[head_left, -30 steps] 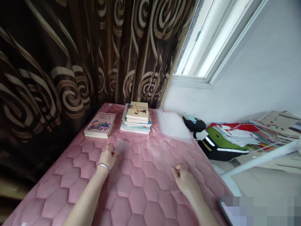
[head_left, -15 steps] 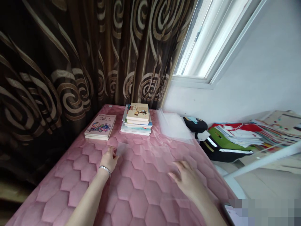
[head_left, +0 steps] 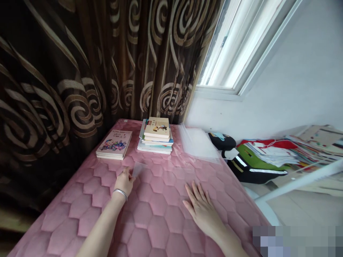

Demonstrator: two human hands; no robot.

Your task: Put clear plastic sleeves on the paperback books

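A clear plastic book cover (head_left: 163, 182) lies spread on the pink quilted surface (head_left: 147, 235); its outline is faint. My left hand (head_left: 124, 181), with a silver bangle at the wrist, pinches its left edge beside a whitish flap (head_left: 138, 169). Fingers stretched out, my right hand (head_left: 200, 208) rests palm down on the right part of the plastic. Beyond my left hand sits a small pile of books (head_left: 114, 143) with a pink illustrated cover. A taller stack of books (head_left: 157, 134) stands to its right, a cream one on top.
More clear plastic covers (head_left: 200, 142) are piled at the far right edge of the bed. Past that edge are a black and green bag (head_left: 254, 166) and heaped papers (head_left: 276, 151). A patterned brown curtain (head_left: 128, 64) hangs behind, next to a window (head_left: 235, 46).
My right hand has moved slightly left and down and now lies flat with fingers spread, where it was blurred and curved before. My left hand stays at the cover's edge.
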